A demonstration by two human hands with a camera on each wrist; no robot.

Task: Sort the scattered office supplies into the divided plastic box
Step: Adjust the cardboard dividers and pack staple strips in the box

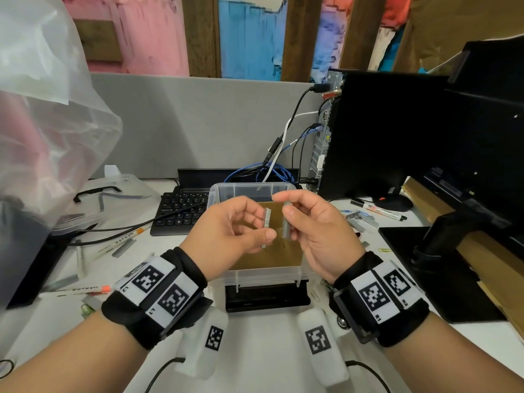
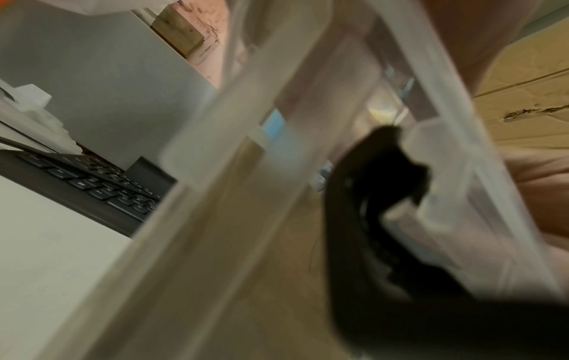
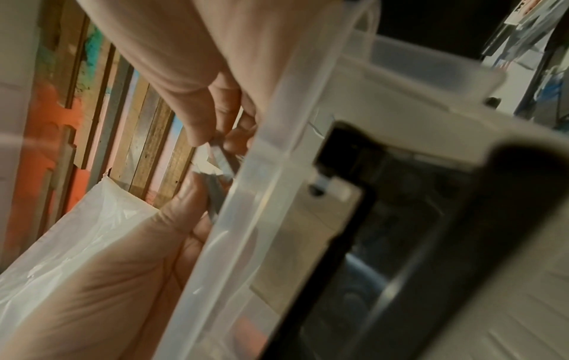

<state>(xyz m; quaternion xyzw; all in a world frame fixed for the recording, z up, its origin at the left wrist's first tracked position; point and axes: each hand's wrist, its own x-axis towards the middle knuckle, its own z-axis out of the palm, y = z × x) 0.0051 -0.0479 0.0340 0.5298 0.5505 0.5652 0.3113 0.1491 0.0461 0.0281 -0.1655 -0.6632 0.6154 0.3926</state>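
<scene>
Frame centre: my left hand (image 1: pixel 226 231) & right hand (image 1: pixel 309 225) each pinch a staple strip (image 1: pixel 266 228); I'd drop both low into box (image 1: pixel 249 189), one compartment.

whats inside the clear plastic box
Brown cardboard dividers show inside the clear plastic box; both hands, left and right, cover most of its floor.

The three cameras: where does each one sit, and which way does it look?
Head: worn high, looking down at left hand and right hand pinching staple strips above the plastic box.
Left wrist: low beside the box wall, facing the keyboard; no fingers show.
Right wrist: below the box rim, facing both hands.
All share the box.
</scene>
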